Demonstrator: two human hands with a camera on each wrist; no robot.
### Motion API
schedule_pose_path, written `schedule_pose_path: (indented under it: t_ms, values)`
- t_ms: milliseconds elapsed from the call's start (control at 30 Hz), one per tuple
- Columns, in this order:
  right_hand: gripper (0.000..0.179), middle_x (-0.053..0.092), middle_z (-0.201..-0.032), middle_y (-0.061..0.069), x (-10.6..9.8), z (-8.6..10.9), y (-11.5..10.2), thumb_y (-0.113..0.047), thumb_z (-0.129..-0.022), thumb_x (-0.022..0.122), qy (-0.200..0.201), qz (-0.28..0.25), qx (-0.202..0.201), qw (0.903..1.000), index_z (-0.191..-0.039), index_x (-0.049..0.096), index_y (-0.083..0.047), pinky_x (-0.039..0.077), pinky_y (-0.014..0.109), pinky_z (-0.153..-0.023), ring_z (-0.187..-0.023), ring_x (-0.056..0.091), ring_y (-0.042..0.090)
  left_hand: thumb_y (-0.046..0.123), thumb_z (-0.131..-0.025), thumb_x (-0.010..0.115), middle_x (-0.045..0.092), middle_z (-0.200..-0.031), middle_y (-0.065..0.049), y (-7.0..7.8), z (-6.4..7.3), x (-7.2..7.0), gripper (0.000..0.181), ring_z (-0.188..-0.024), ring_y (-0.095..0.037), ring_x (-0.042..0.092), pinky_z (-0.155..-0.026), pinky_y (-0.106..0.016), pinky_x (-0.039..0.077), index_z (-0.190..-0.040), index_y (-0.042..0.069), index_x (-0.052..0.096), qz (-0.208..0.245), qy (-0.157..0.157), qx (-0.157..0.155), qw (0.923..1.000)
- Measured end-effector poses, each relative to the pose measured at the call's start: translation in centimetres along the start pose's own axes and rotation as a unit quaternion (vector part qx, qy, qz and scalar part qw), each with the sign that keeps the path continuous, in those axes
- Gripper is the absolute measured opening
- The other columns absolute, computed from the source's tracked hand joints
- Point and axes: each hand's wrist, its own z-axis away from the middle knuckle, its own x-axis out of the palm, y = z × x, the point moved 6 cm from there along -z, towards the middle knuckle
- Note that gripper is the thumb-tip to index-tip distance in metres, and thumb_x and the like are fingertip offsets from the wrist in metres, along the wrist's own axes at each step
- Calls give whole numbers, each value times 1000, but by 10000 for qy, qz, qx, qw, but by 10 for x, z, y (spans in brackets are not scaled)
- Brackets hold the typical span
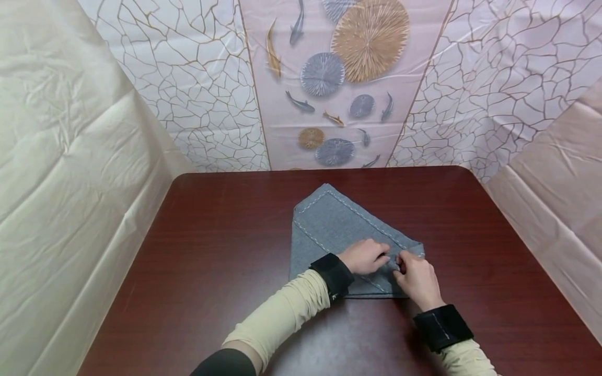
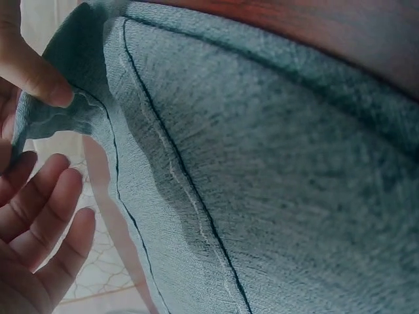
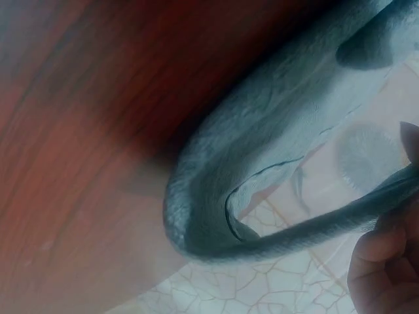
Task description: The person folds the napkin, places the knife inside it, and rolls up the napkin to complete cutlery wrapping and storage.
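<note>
A folded grey-blue cloth (image 1: 324,224) with pale stitching lines lies on the dark red-brown table (image 1: 211,261). My left hand (image 1: 366,256) is over its right half. In the left wrist view, the left thumb and index finger pinch a raised edge of the cloth (image 2: 275,163), while the other fingers stand loose. Close by on the right, my right hand (image 1: 418,279) grips the cloth near its right corner. The right wrist view shows the curled fingers (image 3: 380,255) holding a lifted strip, with the cloth (image 3: 216,163) bending into a loop beside them.
Behind the table hangs a patterned curtain (image 1: 324,120) with fish and round motifs. Plain cream fabric (image 1: 70,156) drapes at the left, and more (image 1: 559,172) hangs at the right. Black bands (image 1: 332,277) are on both wrists, over pale sleeves.
</note>
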Motion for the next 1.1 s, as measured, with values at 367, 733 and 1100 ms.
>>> schedule_pose_path:
  t_ms: [367,733,1100]
  values:
    - [31,36,-56,-4,1,12,4,9,-58,70,-51,152,-159,9997,-63,46,-10,31,30,-45,-49,36,12,11,-89,49,41,-59,4,-14,28,-27,21,-54,-7,41,-52,-17,32,-69,13,46,203,563,64,9982]
    - [29,42,-63,-2,4,20,0,6,-60,73,-441,119,-307,9985,-68,50,-9,34,30,-48,-54,41,12,5,-87,47,33,-58,5,-35,68,-58,24,-50,-6,31,-52,-16,25,-66,13,39,854,1119,-28,9900]
    - [30,44,-64,-5,13,21,-5,3,-62,77,-665,-90,-359,9971,-68,52,-12,35,26,-49,-56,41,7,7,-84,48,31,-56,7,-47,107,-67,24,-49,-4,28,-50,-16,23,-64,15,38,603,1355,-92,9889]
